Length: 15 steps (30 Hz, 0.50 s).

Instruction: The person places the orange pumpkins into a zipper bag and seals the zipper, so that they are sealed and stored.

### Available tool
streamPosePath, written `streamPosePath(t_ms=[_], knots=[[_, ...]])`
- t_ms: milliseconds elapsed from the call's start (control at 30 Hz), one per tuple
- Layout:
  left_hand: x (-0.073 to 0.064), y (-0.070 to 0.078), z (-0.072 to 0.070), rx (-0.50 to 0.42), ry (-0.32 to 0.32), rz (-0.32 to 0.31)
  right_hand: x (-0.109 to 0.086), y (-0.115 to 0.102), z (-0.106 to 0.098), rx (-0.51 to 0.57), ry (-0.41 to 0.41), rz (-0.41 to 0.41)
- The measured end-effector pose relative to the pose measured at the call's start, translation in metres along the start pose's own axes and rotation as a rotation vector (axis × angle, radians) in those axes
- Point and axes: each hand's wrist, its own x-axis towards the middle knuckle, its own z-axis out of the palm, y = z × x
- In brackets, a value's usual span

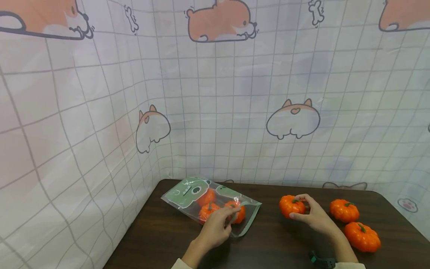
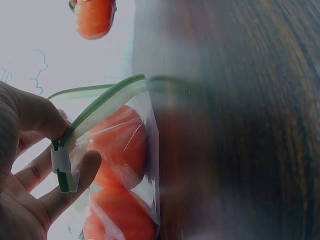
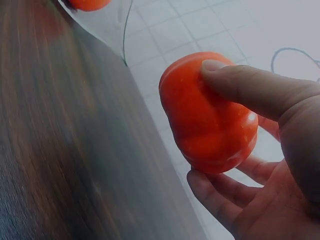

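My left hand (image 1: 216, 228) pinches the open edge of a clear zip bag (image 1: 252, 220) with a green cartoon print. In the left wrist view the thumb and fingers grip the bag's green zip strip (image 2: 107, 97) near its white slider (image 2: 61, 160). Inside the bag lie several small orange pumpkins (image 1: 207, 212). To the right of the bag, my right hand (image 1: 314, 215) holds another orange pumpkin (image 1: 289, 206), thumb on one side and fingers on the other. The right wrist view shows this pumpkin (image 3: 207, 117) held above the table surface.
Two more orange pumpkins, one behind (image 1: 344, 210) and one in front (image 1: 362, 237), sit on the dark wood table (image 1: 268, 246) beside the right forearm. A wall covering (image 1: 218, 112) with a grid and dog drawings rises behind and at the left.
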Motion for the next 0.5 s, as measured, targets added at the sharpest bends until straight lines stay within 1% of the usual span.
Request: streamPosePath(t_ms=[133, 300, 500], knots=[[-0.001, 0.0, 0.0, -0.016, -0.018, -0.015, 0.001, -0.004, 0.006, 0.004, -0.014, -0.008], [-0.002, 0.001, -0.001, -0.015, -0.02, -0.023, 0.002, -0.011, 0.015, -0.003, -0.041, -0.003], [-0.001, 0.0, -0.001, -0.006, -0.024, -0.048, 0.005, -0.022, 0.024, 0.016, -0.074, -0.022]])
